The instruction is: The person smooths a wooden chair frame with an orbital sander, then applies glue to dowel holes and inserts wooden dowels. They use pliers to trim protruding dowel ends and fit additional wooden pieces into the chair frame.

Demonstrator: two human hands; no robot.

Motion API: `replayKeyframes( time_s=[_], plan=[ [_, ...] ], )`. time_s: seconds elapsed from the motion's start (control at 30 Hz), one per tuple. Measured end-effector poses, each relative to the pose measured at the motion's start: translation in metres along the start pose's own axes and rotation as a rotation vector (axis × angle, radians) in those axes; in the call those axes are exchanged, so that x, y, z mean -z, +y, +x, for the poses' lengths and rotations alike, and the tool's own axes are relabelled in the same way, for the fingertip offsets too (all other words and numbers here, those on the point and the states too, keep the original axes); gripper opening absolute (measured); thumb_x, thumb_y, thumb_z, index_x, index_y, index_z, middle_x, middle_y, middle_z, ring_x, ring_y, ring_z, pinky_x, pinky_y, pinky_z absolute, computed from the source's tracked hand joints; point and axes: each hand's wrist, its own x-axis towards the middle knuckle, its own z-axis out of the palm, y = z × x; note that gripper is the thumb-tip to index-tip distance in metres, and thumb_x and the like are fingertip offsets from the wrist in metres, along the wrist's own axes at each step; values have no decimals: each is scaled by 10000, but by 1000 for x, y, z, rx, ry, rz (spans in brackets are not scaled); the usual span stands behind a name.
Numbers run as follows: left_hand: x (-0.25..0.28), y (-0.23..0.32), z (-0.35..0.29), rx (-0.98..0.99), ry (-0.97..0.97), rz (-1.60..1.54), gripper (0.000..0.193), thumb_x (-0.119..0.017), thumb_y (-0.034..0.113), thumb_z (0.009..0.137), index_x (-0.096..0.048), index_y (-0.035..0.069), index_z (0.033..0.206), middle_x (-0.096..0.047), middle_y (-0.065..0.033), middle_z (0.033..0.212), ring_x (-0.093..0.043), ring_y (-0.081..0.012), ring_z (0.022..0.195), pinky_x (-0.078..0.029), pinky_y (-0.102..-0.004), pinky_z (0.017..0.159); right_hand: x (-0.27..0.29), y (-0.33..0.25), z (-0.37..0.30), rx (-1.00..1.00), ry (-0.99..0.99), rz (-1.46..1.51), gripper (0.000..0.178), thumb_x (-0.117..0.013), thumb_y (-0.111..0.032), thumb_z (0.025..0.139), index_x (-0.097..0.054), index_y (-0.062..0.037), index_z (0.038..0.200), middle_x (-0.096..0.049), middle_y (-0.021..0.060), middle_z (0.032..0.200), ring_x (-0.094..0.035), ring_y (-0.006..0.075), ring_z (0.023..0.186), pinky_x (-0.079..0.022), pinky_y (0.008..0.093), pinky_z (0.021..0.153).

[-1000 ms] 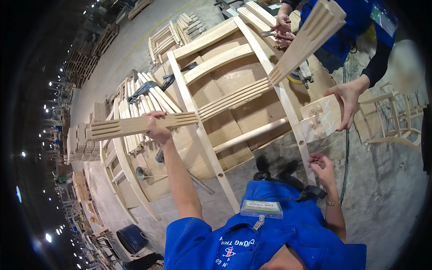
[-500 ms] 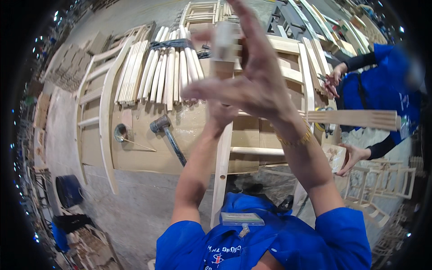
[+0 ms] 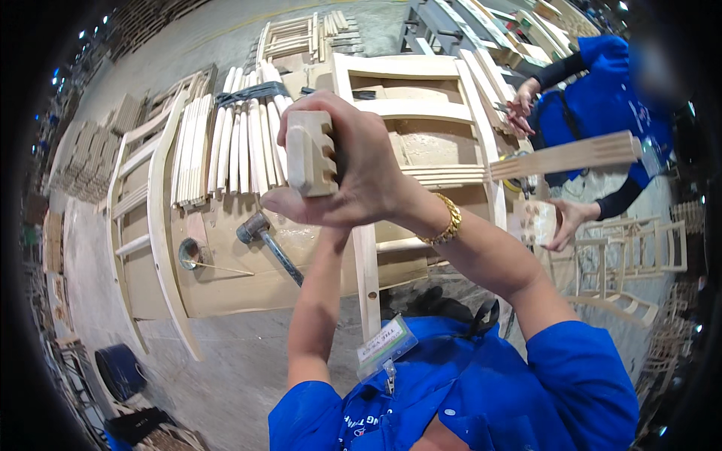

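Observation:
My right hand [image 3: 361, 158], with a gold bracelet at the wrist, is closed round a notched wooden piece [image 3: 304, 154], seen end-on. Its thumb lies below the piece and its fingers lie above. Behind it rises my left forearm [image 3: 320, 293]. The fingers of my left hand are hidden by the right hand and the wood. Under my arms a ladder-like wooden frame [image 3: 414, 110] lies on the cardboard-covered table [image 3: 226, 293]. A mallet [image 3: 263, 237] rests to the left of my left forearm.
Left of the mallet are a small pot [image 3: 191, 254] with a stick, bundled round rods [image 3: 244, 143], slats [image 3: 192, 154] and another frame [image 3: 156, 218]. At right, a co-worker's hand [image 3: 568, 223] holds a pale block [image 3: 535, 222]. A grooved board [image 3: 568, 156] juts over the table edge.
My right hand and the notched piece have come lower and to the left. The right hand's fingers, more spread before, now wrap the piece. The view has shifted.

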Motion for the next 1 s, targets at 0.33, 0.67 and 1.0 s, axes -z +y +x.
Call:
replayKeyframes(
  time_s=[0.33, 0.67, 1.0],
  plan=[
    [12, -2, -88, 361, 283, 100, 533, -673, -19, 819, -401, 28, 1275, -514, -97, 1138, -535, -189, 1038, -471, -312, 872, 52, -16, -178, -290, 4, 55, 757, -833, -239, 690, -466, 34, 1294, -559, 182, 1213, -566, 277, 1107, -481, 361, 932],
    [-95, 18, -170, 673, -263, 118, 170, -650, 55, 873, -596, 6, 1027, -629, -42, 921, -600, -112, 861, -483, -249, 793, 182, -78, -300, -584, 225, -14, 358, -732, -102, 800, -612, 22, 1114, -691, 103, 917, -672, 161, 819, -537, 295, 724],
    [-165, 19, -164, 948, -469, -158, 255, -596, 151, 925, -568, -20, 1111, -634, -85, 960, -624, -151, 879, -510, -298, 829, 255, -86, -341, -595, 438, -473, 271, -693, -13, 800, -618, 27, 1058, -670, 125, 908, -677, 208, 808, -537, 287, 705]
  ],
)
